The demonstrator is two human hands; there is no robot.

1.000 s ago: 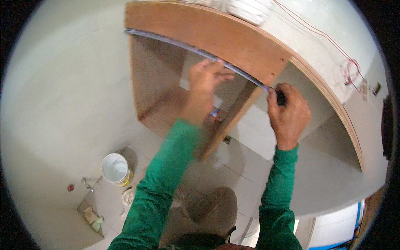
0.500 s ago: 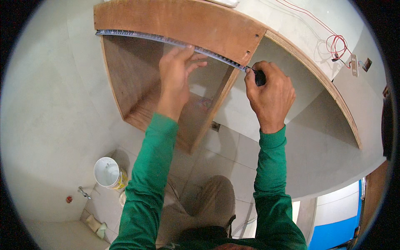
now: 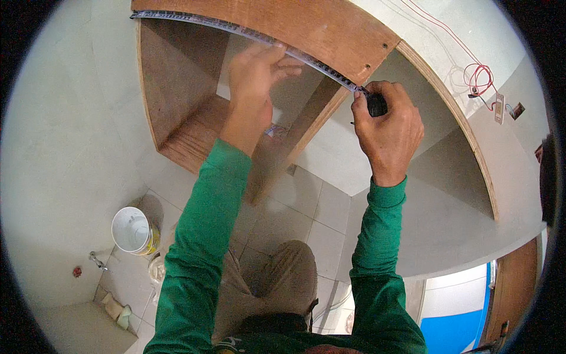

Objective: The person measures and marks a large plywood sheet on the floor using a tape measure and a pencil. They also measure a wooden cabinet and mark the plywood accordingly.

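Observation:
A measuring tape blade (image 3: 206,20) stretches along the lower edge of a curved wooden board (image 3: 312,32) on a cabinet, reaching its left end. My right hand (image 3: 386,135) is closed on the black tape measure case (image 3: 375,105) at the board's right end, just below two screw holes. My left hand (image 3: 253,82) has its fingertips up against the blade near the middle, the other fingers spread apart below it. Behind that hand, the cabinet's plywood compartment (image 3: 177,71) is open at the front.
A white bucket (image 3: 131,230) stands on the tiled floor by a wall faucet (image 3: 97,259). At the upper right are coiled red wires (image 3: 480,76) and a small plate (image 3: 498,109). A curved counter-like surface (image 3: 448,248) runs below. My knee (image 3: 283,265) shows at the bottom.
The view has shifted, so the cabinet sits higher and further left than a second ago. Both hands stay at about the same places along the tape and board.

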